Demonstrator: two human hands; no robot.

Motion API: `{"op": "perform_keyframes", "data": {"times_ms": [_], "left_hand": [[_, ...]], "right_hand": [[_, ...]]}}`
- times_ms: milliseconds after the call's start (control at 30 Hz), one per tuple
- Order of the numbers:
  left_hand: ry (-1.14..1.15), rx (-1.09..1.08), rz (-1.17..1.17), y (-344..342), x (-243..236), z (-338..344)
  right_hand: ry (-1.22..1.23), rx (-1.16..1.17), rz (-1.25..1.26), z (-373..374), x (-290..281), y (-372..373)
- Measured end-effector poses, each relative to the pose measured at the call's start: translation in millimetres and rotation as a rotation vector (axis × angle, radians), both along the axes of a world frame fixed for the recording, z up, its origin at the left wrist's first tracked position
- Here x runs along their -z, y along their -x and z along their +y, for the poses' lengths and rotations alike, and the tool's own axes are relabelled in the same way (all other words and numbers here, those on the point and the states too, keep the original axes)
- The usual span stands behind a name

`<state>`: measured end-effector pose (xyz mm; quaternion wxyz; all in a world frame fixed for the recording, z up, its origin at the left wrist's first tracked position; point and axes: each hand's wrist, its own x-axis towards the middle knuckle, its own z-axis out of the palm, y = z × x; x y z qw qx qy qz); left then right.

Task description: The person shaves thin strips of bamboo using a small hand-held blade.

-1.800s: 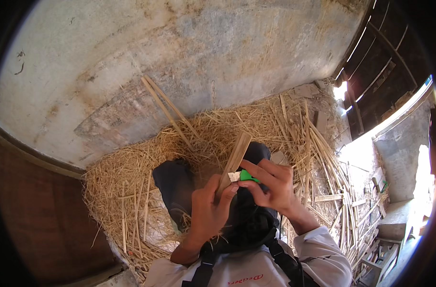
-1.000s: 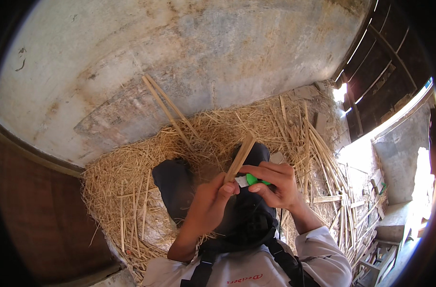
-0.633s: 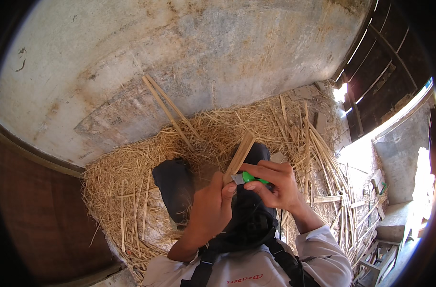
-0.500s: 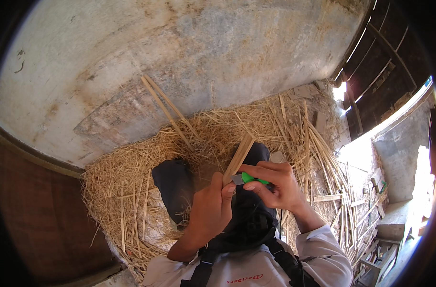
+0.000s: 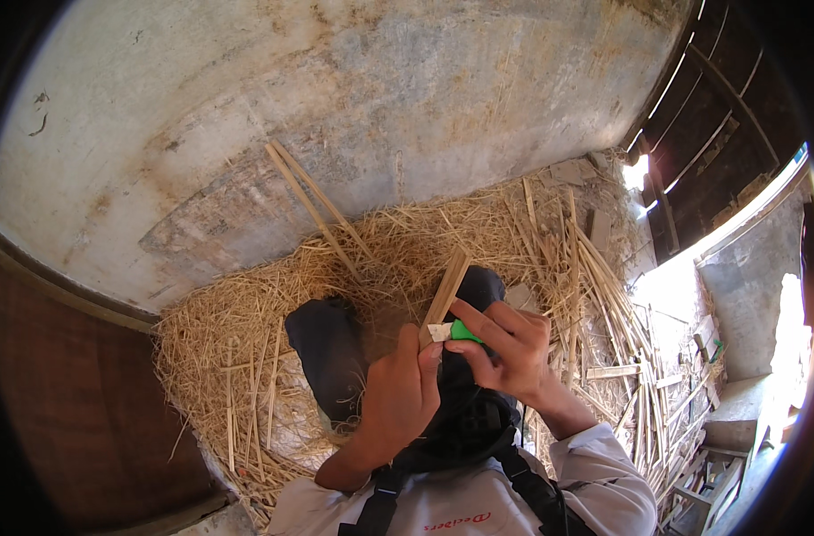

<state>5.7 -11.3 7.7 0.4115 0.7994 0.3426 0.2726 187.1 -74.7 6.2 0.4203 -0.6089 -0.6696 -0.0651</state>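
Left hand (image 5: 398,393) closes around a flat wooden strip (image 5: 446,293), holding it upright and steady over the lap; right hand (image 5: 505,353) pinches a green-handled cutter (image 5: 461,332) against its lower end, above the straw (image 5: 246,330).

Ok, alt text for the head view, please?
Left hand grips a flat wooden strip while the right hand presses a small green tool against it, above straw piled by a weathered wall.

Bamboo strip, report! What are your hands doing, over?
Left hand gripping bamboo strip. Right hand pressing green tool against it. Straw all around, nothing blocking.
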Motion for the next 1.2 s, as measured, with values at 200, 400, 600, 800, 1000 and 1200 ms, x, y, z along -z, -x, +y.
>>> {"op": "perform_keyframes", "data": {"times_ms": [200,400,600,800,1000,1200], "left_hand": [[-0.017,0.01,-0.056,1,2,2],[0.121,0.071,-0.073,10,3,12],[0.19,0.147,-0.083,12,4,19],[0.118,0.105,-0.033,10,-5,18],[-0.016,0.07,-0.034,6,-1,14],[-0.11,-0.01,0.074,2,1,9]], "right_hand": [[-0.102,0.014,-0.016,4,7,3],[0.205,-0.294,0.458,8,-4,-6],[0.27,-0.377,0.484,8,-1,-19],[0.258,-0.343,0.42,7,-7,-18],[0.271,-0.3,0.367,6,-13,-19],[0.259,-0.176,0.336,5,-12,-10]]}}
